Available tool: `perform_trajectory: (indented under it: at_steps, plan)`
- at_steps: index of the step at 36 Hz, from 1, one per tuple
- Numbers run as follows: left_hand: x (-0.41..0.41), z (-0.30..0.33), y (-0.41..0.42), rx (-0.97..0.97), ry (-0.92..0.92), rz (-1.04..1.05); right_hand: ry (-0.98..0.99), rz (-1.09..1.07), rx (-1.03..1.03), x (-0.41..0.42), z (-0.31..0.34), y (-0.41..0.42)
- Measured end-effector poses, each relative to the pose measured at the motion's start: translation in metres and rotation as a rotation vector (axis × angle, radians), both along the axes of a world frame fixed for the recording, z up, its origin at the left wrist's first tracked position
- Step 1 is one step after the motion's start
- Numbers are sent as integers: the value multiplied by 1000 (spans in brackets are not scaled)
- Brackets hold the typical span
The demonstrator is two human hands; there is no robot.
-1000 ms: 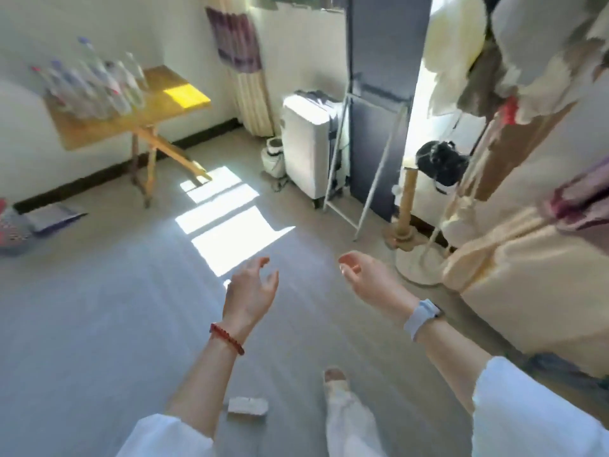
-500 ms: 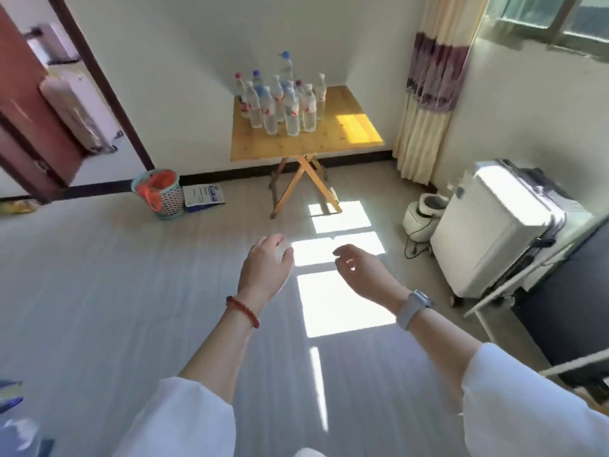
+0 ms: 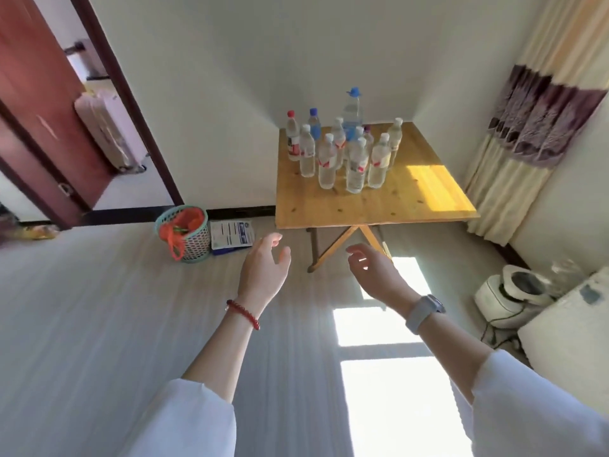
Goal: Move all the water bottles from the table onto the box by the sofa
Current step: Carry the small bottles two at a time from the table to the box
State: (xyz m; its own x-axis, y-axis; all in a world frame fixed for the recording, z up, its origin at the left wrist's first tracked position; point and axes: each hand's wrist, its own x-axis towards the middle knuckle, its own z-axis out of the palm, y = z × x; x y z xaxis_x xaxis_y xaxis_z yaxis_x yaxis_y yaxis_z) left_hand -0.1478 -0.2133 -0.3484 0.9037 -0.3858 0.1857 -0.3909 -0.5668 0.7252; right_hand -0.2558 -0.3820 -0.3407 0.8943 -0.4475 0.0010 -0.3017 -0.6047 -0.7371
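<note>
Currently both hands, left (image 3: 263, 268) and right (image 3: 375, 275), hang loosely open and empty; bottles (image 3: 342, 150) crowd the table's (image 3: 379, 206) back-left corner, so grabbing one could topple neighbours.

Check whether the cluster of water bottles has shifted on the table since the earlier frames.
No. The water bottles stand in the same far-left cluster on the table, beside the sunlit patch; only the camera has come closer.

Honey-yellow wooden table (image 3: 369, 206); clear bottles (image 3: 342, 153) capped white, blue, red; teal basket (image 3: 194, 239); purple-banded cream curtain (image 3: 534, 127).
</note>
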Motion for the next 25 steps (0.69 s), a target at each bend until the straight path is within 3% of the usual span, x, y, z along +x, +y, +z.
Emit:
perform_trajectory:
  at_steps: [14,25]
  plan:
    - [270,-64,-148,33,16,-57,-110,-213,63,275,-68,-143]
    - [438,-116,-252,129,160,-56,76,-316,192,461,-136,-235]
